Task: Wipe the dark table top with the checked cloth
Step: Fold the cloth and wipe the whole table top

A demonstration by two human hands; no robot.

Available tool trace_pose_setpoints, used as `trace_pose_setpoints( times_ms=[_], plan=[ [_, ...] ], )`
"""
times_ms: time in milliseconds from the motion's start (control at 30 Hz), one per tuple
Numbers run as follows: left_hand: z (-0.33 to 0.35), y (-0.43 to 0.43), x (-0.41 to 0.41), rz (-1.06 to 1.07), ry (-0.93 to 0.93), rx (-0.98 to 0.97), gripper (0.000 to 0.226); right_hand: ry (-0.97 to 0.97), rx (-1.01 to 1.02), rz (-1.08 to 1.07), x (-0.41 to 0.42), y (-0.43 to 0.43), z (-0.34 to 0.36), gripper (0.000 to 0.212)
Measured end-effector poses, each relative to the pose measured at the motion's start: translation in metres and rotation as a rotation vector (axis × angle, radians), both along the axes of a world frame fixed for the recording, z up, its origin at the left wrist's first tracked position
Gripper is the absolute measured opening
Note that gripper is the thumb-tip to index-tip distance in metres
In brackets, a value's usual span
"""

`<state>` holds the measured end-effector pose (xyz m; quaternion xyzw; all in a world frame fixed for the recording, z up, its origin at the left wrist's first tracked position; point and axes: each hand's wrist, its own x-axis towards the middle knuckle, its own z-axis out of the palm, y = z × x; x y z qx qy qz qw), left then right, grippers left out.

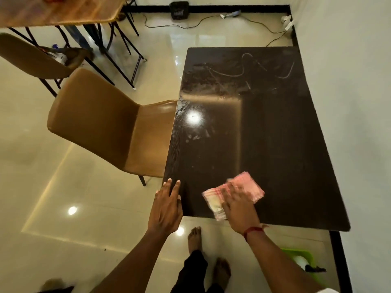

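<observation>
The dark table top (pixel 275 134) stretches away from me along the wall, smeared with pale streaks and dust at its far half and left edge. A folded pink-and-white checked cloth (pixel 249 185) lies flat near the table's near edge. My right hand (pixel 240 208) presses down on the cloth with fingers spread, blurred by motion. My left hand (pixel 167 206) rests flat on the table's near left corner, fingers apart, holding nothing.
A tan chair (pixel 101 123) is tucked against the table's left side. A wooden table (pixel 59 9) and a second chair (pixel 27 53) stand at the far left. A white wall (pixel 349 81) borders the right. A green bin (pixel 300 261) sits below right, cables on the far floor.
</observation>
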<state>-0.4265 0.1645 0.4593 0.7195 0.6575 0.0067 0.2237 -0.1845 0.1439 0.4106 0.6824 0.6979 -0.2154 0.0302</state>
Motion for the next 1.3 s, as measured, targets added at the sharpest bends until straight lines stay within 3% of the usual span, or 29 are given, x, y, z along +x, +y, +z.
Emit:
trace_pose_setpoints(
  times_ms=[100, 267, 467, 567, 667, 933, 1067, 1300],
  plan=[
    [0.002, -0.016, 0.02, -0.042, -0.017, 0.001, 0.054, 0.007, 0.001, -0.254, 0.07, -0.027, -0.006, 0.062],
    [0.008, -0.03, 0.056, -0.126, -0.094, -0.005, 0.055, 0.014, 0.097, -0.577, 0.148, -0.071, -0.012, 0.047],
    [0.02, -0.037, 0.07, -0.147, -0.139, -0.009, 0.065, 0.449, 0.295, -1.03, 0.123, -0.07, 0.001, 0.033],
    [0.028, -0.036, 0.067, -0.153, -0.157, -0.046, 0.069, 0.662, 0.287, -1.031, 0.093, -0.064, 0.01, 0.029],
    [0.034, -0.03, 0.058, -0.14, -0.189, -0.07, 0.069, 1.022, 0.255, -1.047, 0.052, -0.05, 0.029, 0.027],
    [0.037, 0.004, 0.011, -0.063, -0.402, -0.039, 0.063, 1.835, -0.139, -1.199, -0.047, -0.014, 0.092, 0.031],
    [0.045, 0.03, -0.02, 0.048, -0.523, -0.102, 0.059, 2.017, -0.245, -1.292, -0.089, -0.009, 0.094, 0.047],
    [0.049, 0.066, -0.083, 0.09, -0.596, -0.288, 0.052, 2.037, -0.253, -1.263, -0.164, 0.006, 0.103, 0.07]
  ],
)
